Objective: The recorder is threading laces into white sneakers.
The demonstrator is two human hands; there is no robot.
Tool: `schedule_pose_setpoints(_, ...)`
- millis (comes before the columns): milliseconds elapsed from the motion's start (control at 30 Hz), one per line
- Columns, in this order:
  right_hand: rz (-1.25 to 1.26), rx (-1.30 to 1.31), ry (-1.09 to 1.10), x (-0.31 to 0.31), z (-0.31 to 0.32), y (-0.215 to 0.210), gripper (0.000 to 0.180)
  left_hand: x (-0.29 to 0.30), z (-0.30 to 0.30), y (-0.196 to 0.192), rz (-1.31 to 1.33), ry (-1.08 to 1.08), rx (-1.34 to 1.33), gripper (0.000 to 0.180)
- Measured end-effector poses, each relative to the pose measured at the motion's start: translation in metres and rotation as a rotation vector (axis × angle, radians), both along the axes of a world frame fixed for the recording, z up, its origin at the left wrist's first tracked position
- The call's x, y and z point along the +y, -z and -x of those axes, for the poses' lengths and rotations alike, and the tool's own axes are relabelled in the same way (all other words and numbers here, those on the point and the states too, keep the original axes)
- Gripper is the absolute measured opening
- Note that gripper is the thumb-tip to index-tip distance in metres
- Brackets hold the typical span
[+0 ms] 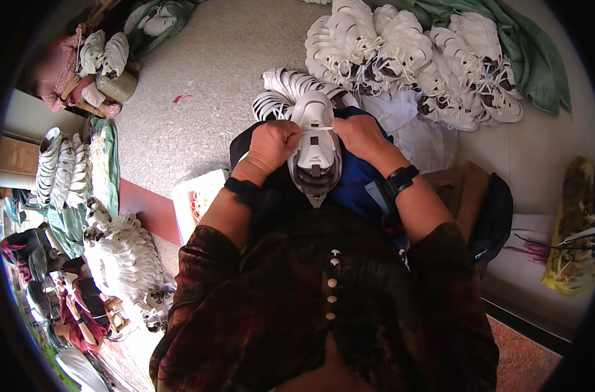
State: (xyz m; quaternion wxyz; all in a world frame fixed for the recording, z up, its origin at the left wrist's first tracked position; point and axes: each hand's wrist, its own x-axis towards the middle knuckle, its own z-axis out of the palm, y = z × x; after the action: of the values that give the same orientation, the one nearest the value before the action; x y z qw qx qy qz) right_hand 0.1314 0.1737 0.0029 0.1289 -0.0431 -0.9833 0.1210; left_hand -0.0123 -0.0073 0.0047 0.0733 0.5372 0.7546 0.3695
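Observation:
A white shoe upper [315, 158] lies on my lap, its toe pointing away from me and its opening toward me. A white shoelace [319, 129] runs across its upper part. My left hand [271, 144] pinches the lace at the left side of the upper. On the right side, my right hand [363, 136] is closed on the lace too, with its fingertips against the upper. Just beyond my hands, a curved row of stacked white uppers [291, 88] rests beside the one on my lap. Blue cloth [354, 179] lies under the upper.
A large pile of laced white shoes [402, 59] lies at the far right beside green cloth [536, 72]. More stacked uppers [124, 258] stand at the left. Near my left arm is a white container [186, 196]. A person [65, 85] sits at the far left; others are lower left.

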Motion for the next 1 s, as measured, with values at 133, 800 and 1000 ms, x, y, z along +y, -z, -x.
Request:
schedule_pose_setpoints(133, 0.006, 0.018, -0.061, 0.0, -0.005, -0.005, 0.009, 0.0, 0.016, 0.01, -0.007, 0.033, 0.205, 0.005)
schedule_pose_setpoints(800, 0.067, 0.062, 0.509, 0.224, -0.23, -0.08, 0.015, -0.313, 0.164, 0.015, 0.315, -0.715, -0.633, 0.006)
schedule_pose_setpoints(1000, -0.03, -0.029, 0.705, 0.262, -0.324, -0.115, 0.009, -0.403, 0.159, 0.025, 0.394, -0.819, -0.632, 0.008)
